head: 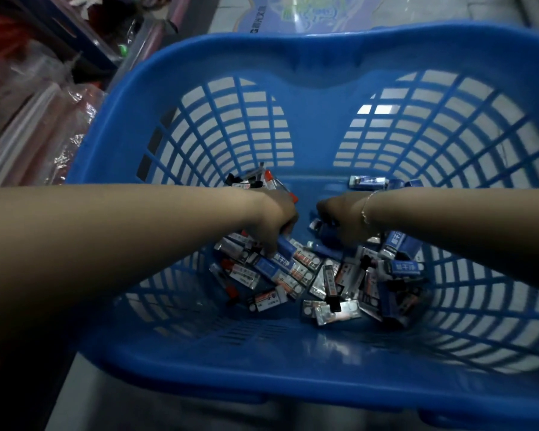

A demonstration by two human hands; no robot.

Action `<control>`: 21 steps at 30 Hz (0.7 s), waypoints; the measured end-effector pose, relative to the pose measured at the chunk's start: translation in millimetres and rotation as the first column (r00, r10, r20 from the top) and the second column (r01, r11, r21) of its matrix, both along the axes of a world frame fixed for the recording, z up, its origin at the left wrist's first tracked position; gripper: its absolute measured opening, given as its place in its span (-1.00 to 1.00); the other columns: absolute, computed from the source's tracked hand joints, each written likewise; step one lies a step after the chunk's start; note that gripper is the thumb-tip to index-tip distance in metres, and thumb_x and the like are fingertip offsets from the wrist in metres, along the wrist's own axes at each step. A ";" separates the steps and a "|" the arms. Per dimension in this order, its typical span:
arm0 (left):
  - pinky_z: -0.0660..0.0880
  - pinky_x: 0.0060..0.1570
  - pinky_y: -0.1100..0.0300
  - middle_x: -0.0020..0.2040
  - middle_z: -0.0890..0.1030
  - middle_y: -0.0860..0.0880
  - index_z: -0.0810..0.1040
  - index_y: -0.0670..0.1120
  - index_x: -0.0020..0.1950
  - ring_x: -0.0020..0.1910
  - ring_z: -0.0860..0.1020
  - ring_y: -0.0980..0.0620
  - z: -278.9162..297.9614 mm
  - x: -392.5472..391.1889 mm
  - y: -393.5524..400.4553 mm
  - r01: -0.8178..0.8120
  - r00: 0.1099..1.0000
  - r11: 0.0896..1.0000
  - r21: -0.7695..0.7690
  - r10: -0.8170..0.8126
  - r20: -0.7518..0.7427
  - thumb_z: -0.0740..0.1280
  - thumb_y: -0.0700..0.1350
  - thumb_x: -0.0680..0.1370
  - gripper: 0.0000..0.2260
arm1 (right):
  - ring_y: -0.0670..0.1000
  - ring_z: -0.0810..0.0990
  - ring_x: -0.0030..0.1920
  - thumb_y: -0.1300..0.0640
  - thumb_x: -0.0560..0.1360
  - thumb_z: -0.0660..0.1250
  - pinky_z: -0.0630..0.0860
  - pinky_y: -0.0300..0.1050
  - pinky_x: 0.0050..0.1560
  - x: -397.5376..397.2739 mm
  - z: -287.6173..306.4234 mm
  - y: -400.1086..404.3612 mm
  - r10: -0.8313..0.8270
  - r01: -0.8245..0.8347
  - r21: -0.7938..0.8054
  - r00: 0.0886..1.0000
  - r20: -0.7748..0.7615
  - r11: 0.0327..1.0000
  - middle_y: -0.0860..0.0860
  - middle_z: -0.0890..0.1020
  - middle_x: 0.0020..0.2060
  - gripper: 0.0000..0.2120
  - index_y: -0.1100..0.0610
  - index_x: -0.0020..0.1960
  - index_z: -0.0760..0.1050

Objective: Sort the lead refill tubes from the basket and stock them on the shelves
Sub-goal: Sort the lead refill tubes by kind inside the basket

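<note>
Both of the person's arms reach down into a big blue plastic basket (199, 98) with slotted lattice walls, and the lead refill tubes (296, 269) are all heaped loose on its floor, mostly toward the near and right side, with a few more lying by the far wall. It's a jumble of small flat packs: clear ones with red or black ends and white labels, plus a bunch of blue packs (402, 267) with white print mixed in. The left hand (274, 222) is down in the pile with its fingers curled around a blue pack (285, 247), thumb side toward the middle of the basket. The right hand (339, 219) is right across from it, fingers bent down onto another blue tube-like piece (324, 250) and looks to be gripping it, though it's pretty dark in there and the fingertips are hard to make out. There's a thin bracelet (365, 209) on the right wrist. Off to the left outside the basket there's shelving stuffed with plastic-wrapped goods (28, 119), reddish and pink stuff in crinkly clear bags.
</note>
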State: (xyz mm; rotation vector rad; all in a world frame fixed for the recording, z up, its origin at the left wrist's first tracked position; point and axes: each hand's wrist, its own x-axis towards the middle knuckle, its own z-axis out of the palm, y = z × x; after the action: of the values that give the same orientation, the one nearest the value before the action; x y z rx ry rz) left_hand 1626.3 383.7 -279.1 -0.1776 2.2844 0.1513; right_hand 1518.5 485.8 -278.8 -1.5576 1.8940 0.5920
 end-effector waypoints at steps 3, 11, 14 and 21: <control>0.33 -0.23 0.15 -0.07 0.46 -0.01 0.42 -0.08 0.15 -0.13 0.42 0.00 0.0 2.5 3.0 -0.027 1.000 0.998 0.056 0.026 0.015 0.47 -0.04 0.44 -0.63 | 0.10 0.53 0.10 -0.07 0.28 0.53 0.40 -0.20 -0.08 5.0 -1.6 2.1 -0.097 0.094 0.039 0.992 0.075 0.995 0.07 0.53 0.16 -0.37 0.08 0.23 0.34; 0.34 -0.15 0.16 -0.12 0.47 0.07 0.45 -0.05 0.21 -0.13 0.41 0.03 4.9 0.1 4.2 -0.077 0.997 0.995 0.066 0.076 0.027 0.46 0.03 0.45 -0.60 | 0.13 0.55 0.08 -0.08 0.37 0.45 0.36 -0.19 -0.12 21.5 -6.8 -5.4 -0.123 0.123 0.003 0.990 0.076 0.992 0.09 0.56 0.10 -0.50 0.15 0.18 0.41; 0.36 -0.29 0.18 -0.27 0.43 0.08 0.42 -0.04 -0.14 -0.28 0.43 0.05 10.5 -5.4 -4.0 -0.219 0.974 0.969 0.112 0.224 -0.037 0.49 0.06 0.40 -0.71 | 0.04 0.54 -0.37 0.02 0.36 0.46 0.48 -0.21 -0.34 3.9 5.1 -15.1 -0.203 0.200 0.044 0.972 0.119 0.979 0.05 0.59 -0.33 -0.78 0.17 -0.19 0.54; 0.39 -0.36 0.19 -0.21 0.55 -0.05 0.51 -0.10 -0.04 -0.31 0.49 -0.01 13.4 -30.2 5.1 -0.560 0.773 0.763 0.324 0.621 -0.126 0.44 0.12 0.45 -0.68 | -0.06 0.50 -0.55 0.10 0.49 0.36 0.46 -0.30 -0.53 -50.6 30.7 -20.4 -0.389 0.379 0.293 0.921 -0.025 0.878 0.03 0.54 -0.51 -0.76 0.19 -0.30 0.47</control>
State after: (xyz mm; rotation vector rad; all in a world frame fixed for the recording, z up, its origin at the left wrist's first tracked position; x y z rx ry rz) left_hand 1596.1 388.8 -265.7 -0.7844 2.3223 0.8534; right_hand 1468.0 465.3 -248.1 -0.9613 1.9166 0.6258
